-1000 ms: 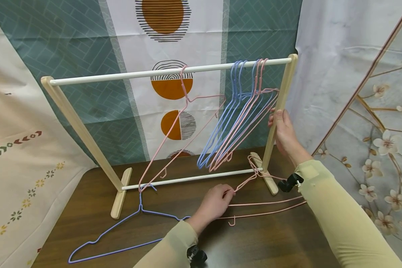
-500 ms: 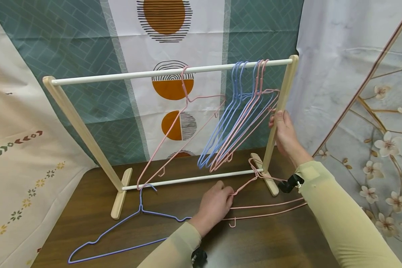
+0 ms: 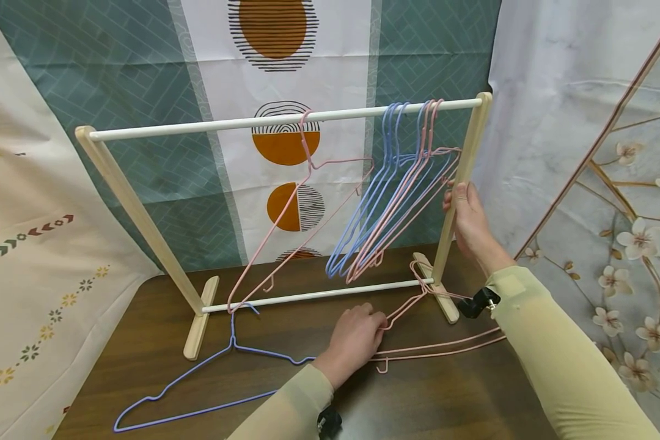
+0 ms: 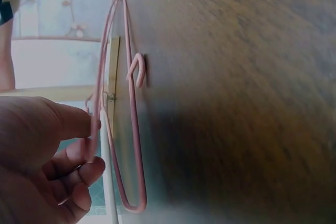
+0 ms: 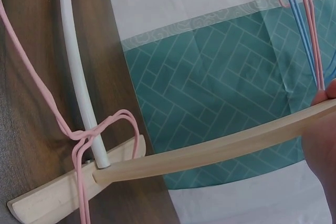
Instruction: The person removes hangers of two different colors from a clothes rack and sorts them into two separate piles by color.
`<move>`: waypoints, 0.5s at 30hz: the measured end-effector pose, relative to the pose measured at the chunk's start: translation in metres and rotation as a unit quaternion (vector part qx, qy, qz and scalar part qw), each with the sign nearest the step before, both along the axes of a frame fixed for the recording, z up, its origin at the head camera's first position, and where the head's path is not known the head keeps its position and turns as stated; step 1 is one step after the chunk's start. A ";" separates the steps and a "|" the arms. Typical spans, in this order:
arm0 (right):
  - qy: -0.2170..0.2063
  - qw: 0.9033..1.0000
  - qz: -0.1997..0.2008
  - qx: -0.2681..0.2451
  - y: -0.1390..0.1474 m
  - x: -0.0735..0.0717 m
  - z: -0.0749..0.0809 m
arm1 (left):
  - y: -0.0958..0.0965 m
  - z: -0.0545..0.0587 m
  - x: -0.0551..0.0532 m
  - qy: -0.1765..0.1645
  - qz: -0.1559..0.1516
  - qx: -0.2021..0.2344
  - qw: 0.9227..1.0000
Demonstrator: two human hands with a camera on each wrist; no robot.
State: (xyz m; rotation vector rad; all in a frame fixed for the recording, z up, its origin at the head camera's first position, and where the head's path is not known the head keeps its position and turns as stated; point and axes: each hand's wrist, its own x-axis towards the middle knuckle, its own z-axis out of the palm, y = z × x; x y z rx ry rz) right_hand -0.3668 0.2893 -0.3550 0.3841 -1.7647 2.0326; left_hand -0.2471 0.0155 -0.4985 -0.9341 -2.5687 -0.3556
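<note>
Low over the dark table, my left hand (image 3: 352, 343) pinches one end of a pink wire hanger (image 4: 97, 93) between thumb and fingers. Just under it in the left wrist view lies a second pink hanger (image 4: 137, 145), with a small hook on its bar. Their hook ends overlap at the rack's right foot (image 5: 47, 195), by the lower white bar (image 5: 79, 87). My right hand (image 3: 469, 221) grips the right wooden post (image 3: 474, 134) of the hanging rack. Beside that post, several blue and pink hangers (image 3: 387, 183) hang bunched on the white top rail (image 3: 198, 126).
A single pink hanger (image 3: 270, 237) hangs near the middle of the rail. One blue hanger (image 3: 233, 330) lies on the table at the front left, by the rack's left foot (image 3: 201, 321). Patterned cloths (image 3: 137, 73) stand behind and at both sides.
The two pink hangers' upper wires have spread apart near my left hand, and their lower bars have come closer together. My left hand has moved only slightly. My right hand stays on the post.
</note>
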 end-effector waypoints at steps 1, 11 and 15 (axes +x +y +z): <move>0.001 1.000 0.000 -0.001 0.000 0.000 0.000 | 0.000 0.000 0.000 -0.001 0.000 -0.003 1.000; 0.007 1.000 0.002 -0.012 -0.001 0.000 -0.001 | -0.004 -0.004 -0.003 -0.046 -0.006 0.001 0.999; 0.005 1.000 0.000 -0.007 0.000 0.000 -0.001 | -0.007 -0.004 -0.003 -0.077 -0.012 0.024 0.997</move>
